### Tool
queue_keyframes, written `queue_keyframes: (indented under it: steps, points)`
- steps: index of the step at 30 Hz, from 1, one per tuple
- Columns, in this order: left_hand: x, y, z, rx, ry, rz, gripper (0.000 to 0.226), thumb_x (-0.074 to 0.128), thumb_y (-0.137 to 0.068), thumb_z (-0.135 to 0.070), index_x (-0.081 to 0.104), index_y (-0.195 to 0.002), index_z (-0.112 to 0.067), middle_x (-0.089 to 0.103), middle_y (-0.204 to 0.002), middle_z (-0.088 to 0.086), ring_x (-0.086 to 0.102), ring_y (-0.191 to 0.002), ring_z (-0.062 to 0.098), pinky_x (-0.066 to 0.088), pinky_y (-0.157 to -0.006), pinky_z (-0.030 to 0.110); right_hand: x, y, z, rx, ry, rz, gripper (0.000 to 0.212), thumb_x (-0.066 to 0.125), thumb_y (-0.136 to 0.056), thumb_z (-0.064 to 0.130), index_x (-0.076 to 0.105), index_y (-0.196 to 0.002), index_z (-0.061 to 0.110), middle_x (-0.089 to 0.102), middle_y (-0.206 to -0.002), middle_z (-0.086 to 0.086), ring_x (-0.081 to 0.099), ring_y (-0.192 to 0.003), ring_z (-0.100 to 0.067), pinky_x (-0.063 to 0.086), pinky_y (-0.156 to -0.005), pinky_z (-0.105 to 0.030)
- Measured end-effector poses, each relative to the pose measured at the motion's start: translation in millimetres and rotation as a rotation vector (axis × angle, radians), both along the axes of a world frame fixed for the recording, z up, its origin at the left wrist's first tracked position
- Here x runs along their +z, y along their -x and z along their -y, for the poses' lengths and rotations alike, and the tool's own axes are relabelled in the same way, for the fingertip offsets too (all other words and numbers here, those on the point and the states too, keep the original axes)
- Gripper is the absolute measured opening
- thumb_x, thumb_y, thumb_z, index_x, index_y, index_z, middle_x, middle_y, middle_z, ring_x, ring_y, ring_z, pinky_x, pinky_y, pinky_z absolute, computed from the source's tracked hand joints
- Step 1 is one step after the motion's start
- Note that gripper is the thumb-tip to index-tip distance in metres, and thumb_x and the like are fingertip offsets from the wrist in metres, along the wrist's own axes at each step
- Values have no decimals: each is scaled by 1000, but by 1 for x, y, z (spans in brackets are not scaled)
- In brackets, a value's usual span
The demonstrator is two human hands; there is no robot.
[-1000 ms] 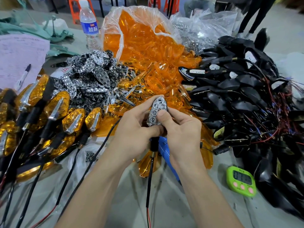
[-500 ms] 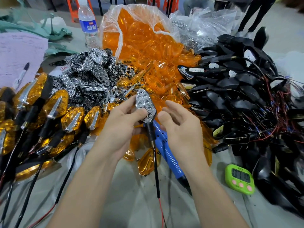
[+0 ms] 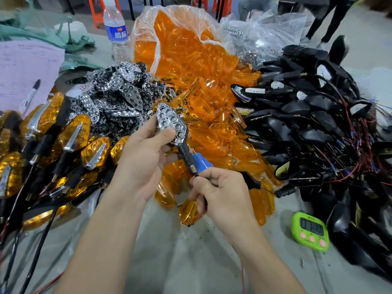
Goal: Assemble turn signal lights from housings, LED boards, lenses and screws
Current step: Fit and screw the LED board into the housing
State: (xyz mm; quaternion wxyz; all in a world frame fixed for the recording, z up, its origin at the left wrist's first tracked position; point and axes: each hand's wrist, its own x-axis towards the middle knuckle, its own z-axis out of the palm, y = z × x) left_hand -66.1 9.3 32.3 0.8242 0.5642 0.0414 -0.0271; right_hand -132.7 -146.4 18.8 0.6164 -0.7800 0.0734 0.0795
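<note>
The left hand (image 3: 146, 158) holds its grip closed round a black teardrop housing with a chrome honeycomb reflector board (image 3: 171, 124), raised above the grey tabletop (image 3: 169, 262). Just below it, the right hand (image 3: 222, 194) has its grip curled round a blue-handled screwdriver (image 3: 201, 164). Behind them, a clear plastic bag (image 3: 203, 24) spills translucent orange lenses (image 3: 191, 66) forward. A second clear bag (image 3: 265, 28) beside it holds small silver parts. Loose black wired housings (image 3: 307, 115) are heaped to the right.
</note>
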Motion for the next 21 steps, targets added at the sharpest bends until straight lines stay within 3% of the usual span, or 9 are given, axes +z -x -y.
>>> queue_keyframes:
  steps: [6, 9, 12, 16, 19, 21]
  points:
    - [1, 2, 4, -44, -28, 38, 23, 54, -104, -3, 66, -121, -12, 74, -103, 10, 75, -94, 23, 63, -72, 41, -2, -1, -5, -96, -44, 30, 27, 67, -96, 8, 75, -73, 19, 71, -62, -4, 50, -43, -5, 40, -47, -20]
    - [4, 2, 3, -71, -35, 63, 27, 54, -104, -3, 66, -125, -16, 74, -109, 8, 74, -104, 27, 64, -80, 49, -2, -1, -6, -117, -40, 25, 26, 68, -97, 10, 75, -74, 21, 71, -63, -3, 49, -44, -5, 40, -48, -20]
    - [5, 2, 2, -86, -78, 82, 32, 56, -103, -4, 67, -128, -22, 73, -114, 9, 67, -118, 42, 57, -94, 64, -1, -1, -7, -115, -35, 16, 23, 69, -97, 11, 75, -78, 21, 72, -64, -3, 50, -45, -5, 42, -49, -21]
    - [7, 3, 4, -61, -127, 87, 35, 58, -102, 1, 67, -129, -19, 74, -109, 8, 64, -120, 45, 53, -94, 71, -1, 0, -7, -110, -30, -6, 22, 69, -97, 10, 75, -77, 20, 72, -65, -4, 53, -46, -7, 45, -51, -22]
    - [7, 4, 6, -42, -170, 77, 40, 58, -100, 6, 67, -131, -17, 76, -105, 6, 67, -115, 44, 59, -89, 65, -1, 0, -5, -80, -34, -33, 24, 68, -96, 8, 74, -74, 17, 71, -63, -7, 54, -44, -9, 45, -48, -21]
    - [5, 4, 7, -31, -196, 77, 43, 58, -99, 7, 68, -131, -19, 77, -100, 2, 73, -106, 36, 65, -81, 53, -2, 0, -5, -63, -34, -49, 24, 66, -96, 7, 73, -75, 15, 71, -63, -7, 55, -44, -10, 45, -48, -21]
